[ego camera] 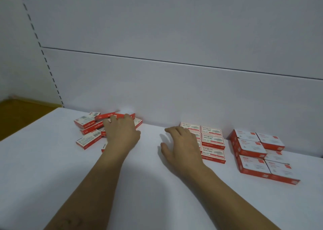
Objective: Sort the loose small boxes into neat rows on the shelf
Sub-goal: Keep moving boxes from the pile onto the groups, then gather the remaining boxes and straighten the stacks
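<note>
Left hand hides loose boxes; right hand overlaps sorted rows.

Part of the loose pile of boxes is covered by the left hand; its fingertips are lost among them, so no grip can be made out. The left column of the sorted rows is hidden behind the right hand, whose fingers are blurred. The small print on the boxes cannot be read. Both forearms are cut off by the bottom edge
</note>
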### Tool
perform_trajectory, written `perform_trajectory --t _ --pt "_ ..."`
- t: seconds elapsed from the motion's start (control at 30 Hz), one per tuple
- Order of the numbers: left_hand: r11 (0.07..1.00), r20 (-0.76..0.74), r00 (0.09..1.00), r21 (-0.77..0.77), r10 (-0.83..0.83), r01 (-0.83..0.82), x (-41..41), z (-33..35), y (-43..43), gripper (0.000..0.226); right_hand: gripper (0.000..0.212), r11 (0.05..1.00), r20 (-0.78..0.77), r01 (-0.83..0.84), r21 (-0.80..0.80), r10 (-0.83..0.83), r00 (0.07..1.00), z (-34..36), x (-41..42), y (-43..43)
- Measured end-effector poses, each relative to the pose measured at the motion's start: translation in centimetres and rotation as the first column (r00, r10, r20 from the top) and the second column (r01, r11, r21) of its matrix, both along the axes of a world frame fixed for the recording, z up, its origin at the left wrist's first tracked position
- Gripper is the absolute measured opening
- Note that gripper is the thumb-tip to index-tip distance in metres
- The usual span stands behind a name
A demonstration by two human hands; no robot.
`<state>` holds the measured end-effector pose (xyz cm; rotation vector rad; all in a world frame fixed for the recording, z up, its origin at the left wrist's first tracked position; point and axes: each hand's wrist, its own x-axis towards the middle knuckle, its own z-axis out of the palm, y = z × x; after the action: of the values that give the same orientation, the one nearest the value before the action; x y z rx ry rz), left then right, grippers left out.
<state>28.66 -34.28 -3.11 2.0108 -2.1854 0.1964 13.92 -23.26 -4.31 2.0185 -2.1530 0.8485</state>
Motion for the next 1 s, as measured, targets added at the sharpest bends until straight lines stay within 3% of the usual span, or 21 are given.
perform_trajectory --t 0.33,0.5,0.57,0.63,0.7,0.77,0.87,1.0 --pt "1.000 -0.058 0.998 0.014 -0.015 0.016 -0.5 0.2 0.1 0.029 0.044 1.000 0.025 0.029 0.005 -0.029 0.999 0.0 -0.4 0.3" --pt "0.981 -0.371 0.916 0.054 -0.151 0.184 -0.9 0.6 0.9 0.034 0.041 0.998 0.083 0.054 -0.024 -0.052 0.995 0.5 -0.8 0.5" --pt "0.958 -0.504 0.836 0.058 -0.215 0.280 -1.3 1.0 1.5 0.039 0.040 0.997 0.153 0.067 -0.023 -0.063 0.986 0.9 -1.3 0.5" --pt "0.921 -0.662 0.702 0.047 -0.261 0.387 -1.7 1.7 2.1 0.040 0.038 0.997 0.296 0.083 -0.010 -0.076 0.952 1.7 -1.9 0.6" --pt "0.873 -0.788 0.537 -0.001 -0.302 0.488 -1.9 2.4 2.9 0.037 0.036 0.993 0.489 0.114 -0.005 -0.097 0.867 2.7 -2.6 0.8" --pt "0.811 -0.843 0.408 -0.055 -0.350 0.583 -2.2 3.0 3.8 0.037 0.033 0.990 0.687 0.140 0.019 -0.115 0.717 3.8 -3.3 1.0" --pt "0.738 -0.859 0.325 -0.086 -0.395 0.669 -2.5 3.5 4.9 0.036 0.021 0.993 0.906 0.028 0.119 -0.120 0.407 5.3 -4.4 1.5" --pt "0.700 -0.896 0.247 -0.093 -0.369 0.708 -2.8 3.6 5.4 0.034 0.019 0.976 0.950 -0.139 0.168 -0.123 0.286 6.0 -5.7 2.5"
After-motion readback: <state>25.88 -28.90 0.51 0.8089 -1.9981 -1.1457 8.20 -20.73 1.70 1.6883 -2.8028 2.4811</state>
